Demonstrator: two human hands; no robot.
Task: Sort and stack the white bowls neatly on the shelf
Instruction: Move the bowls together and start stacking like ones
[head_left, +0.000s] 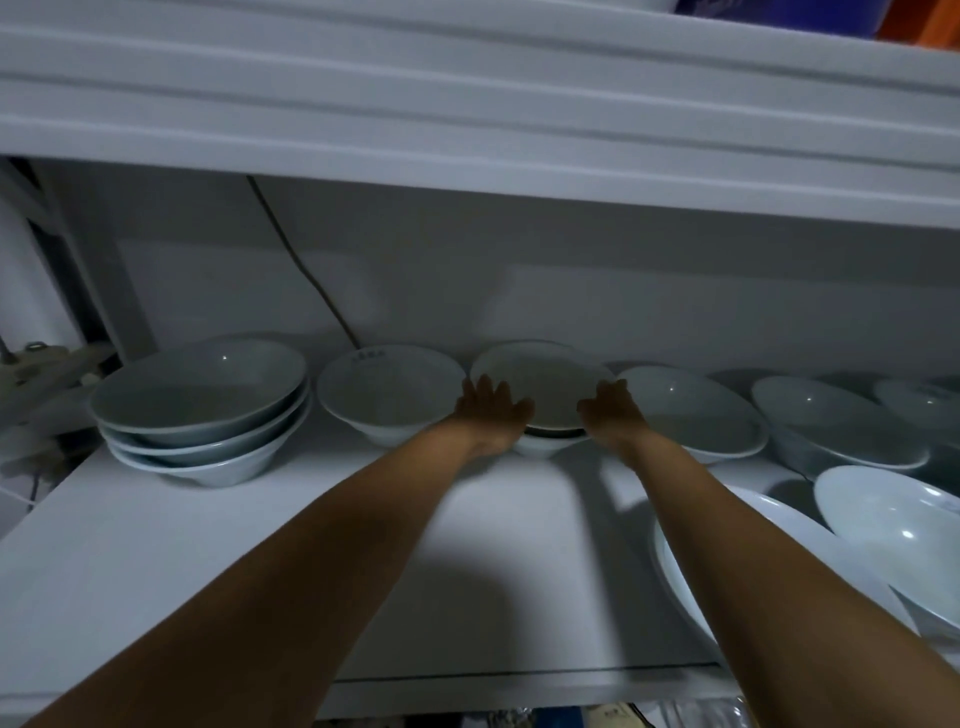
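Both arms reach deep into the white shelf (260, 545). My left hand (491, 410) and my right hand (610, 410) hold the two sides of a tilted white bowl (540, 379) that sits on top of another bowl at the back middle. My fingers lie along its rim. To the left stand a single white bowl (389, 389) and a stack of three bowls (202, 410).
More white bowls line the back right (691, 410) (826, 421), and two large ones (893, 514) (691, 587) sit at the front right. The upper shelf board (467, 130) hangs low overhead. A cable (311, 280) runs down the back wall.
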